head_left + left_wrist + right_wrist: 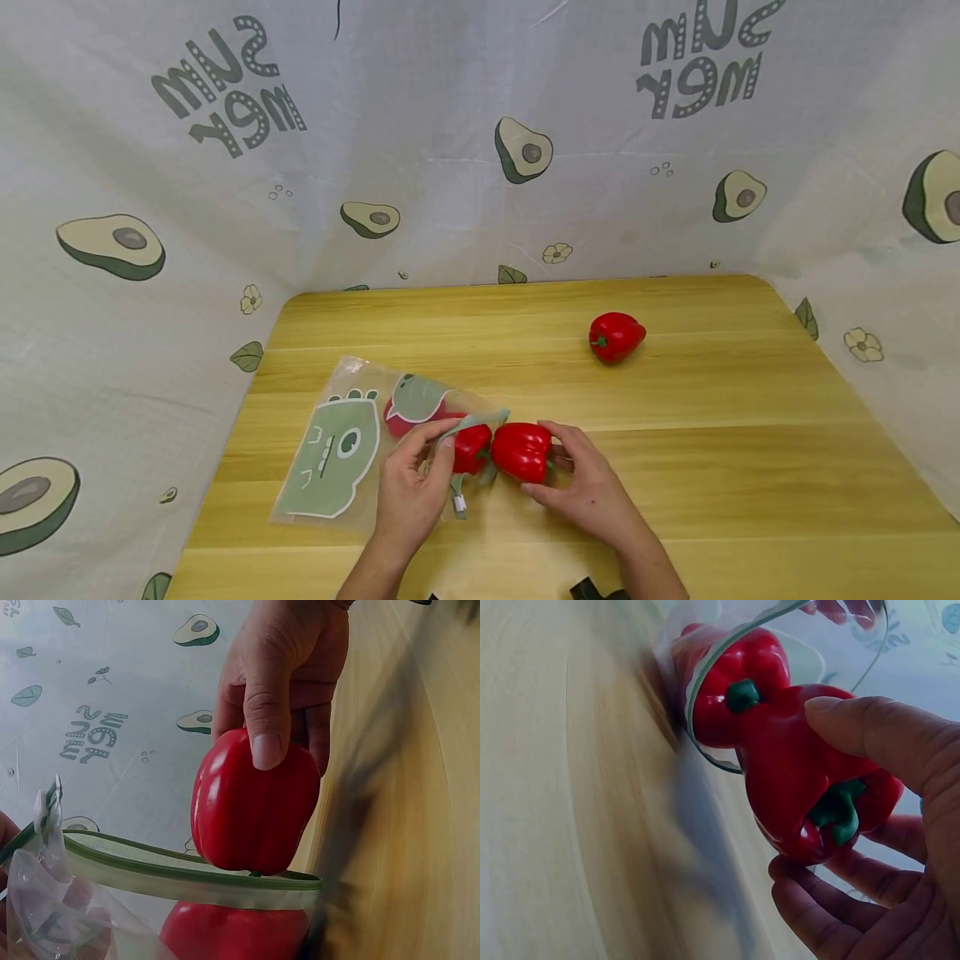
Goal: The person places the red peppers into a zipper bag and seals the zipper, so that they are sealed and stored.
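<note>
My right hand (592, 483) grips a red bell pepper (520, 452) with a green stem, thumb on one side and fingers on the other. That pepper (255, 806) is right at the mouth of a clear zip bag (187, 879) printed with a green cartoon monster. My left hand (416, 487) holds the bag's mouth edge, thumb nearest the camera. Just inside the opening lies a second bell pepper (742, 675), its stem facing out. Deeper in the bag, red shows beside the print; its full shape is hidden.
Another red bell pepper (617, 337) lies on the wooden table (712, 392), toward the back right. Behind and beside the table hangs a pale cloth (450, 83) printed with avocados. A dark object (588, 590) shows at the front edge near my right wrist.
</note>
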A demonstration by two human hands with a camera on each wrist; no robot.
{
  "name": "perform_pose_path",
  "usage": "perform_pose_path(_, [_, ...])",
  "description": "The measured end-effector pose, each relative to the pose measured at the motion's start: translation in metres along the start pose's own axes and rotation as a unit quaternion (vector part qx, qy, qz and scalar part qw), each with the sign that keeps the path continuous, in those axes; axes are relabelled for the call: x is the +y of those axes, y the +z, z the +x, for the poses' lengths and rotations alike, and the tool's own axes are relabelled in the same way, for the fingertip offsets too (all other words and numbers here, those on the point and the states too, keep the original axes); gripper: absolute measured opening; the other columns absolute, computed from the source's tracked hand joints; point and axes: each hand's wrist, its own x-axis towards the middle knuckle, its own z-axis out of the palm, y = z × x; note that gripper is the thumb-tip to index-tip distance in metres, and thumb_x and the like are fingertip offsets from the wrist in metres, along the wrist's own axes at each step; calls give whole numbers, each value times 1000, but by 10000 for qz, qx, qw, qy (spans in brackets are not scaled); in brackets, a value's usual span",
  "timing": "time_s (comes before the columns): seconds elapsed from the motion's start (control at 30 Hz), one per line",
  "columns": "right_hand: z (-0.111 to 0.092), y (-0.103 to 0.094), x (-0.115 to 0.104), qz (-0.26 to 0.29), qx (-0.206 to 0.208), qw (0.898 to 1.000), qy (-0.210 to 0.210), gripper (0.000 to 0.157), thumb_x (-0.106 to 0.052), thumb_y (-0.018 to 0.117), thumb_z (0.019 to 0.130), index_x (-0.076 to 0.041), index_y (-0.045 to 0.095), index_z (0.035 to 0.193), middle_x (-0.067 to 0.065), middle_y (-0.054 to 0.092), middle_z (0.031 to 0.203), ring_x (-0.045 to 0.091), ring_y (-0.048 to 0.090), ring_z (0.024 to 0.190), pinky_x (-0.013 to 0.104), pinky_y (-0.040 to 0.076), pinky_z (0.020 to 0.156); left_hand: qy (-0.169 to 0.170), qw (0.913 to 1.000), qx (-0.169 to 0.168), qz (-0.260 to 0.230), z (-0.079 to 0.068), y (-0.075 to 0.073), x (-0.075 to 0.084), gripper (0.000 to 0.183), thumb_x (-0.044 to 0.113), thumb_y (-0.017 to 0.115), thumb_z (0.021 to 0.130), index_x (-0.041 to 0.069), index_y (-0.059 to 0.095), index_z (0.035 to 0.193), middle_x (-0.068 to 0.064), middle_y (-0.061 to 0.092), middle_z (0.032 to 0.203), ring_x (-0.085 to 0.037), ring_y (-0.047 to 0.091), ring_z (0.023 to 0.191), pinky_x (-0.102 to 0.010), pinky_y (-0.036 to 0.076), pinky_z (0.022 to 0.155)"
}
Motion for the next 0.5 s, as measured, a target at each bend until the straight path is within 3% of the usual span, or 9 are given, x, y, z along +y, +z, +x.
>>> perform_pose_path(0.3, [1, 8, -3, 162, -48, 9998, -65, 80, -25, 93, 73, -23, 53, 142, -1, 58, 136, 23, 65, 121, 39, 56, 102, 28, 10000, -31, -59, 0, 1, -1, 28, -5, 65, 93, 12, 76, 112, -2, 76, 110, -26, 74, 103, -22, 58, 91])
perform_pose_path(0.5, [2, 14, -4, 223, -23, 9997, -26, 80, -27, 94, 72, -27, 54, 142, -5, 58, 136, 20, 65, 120, 37, 57, 101, 6, 10000, -12, 11, 0, 0, -1, 29, -5, 66, 93, 14, 76, 112, -1, 76, 110, -17, 73, 104, -22, 56, 94])
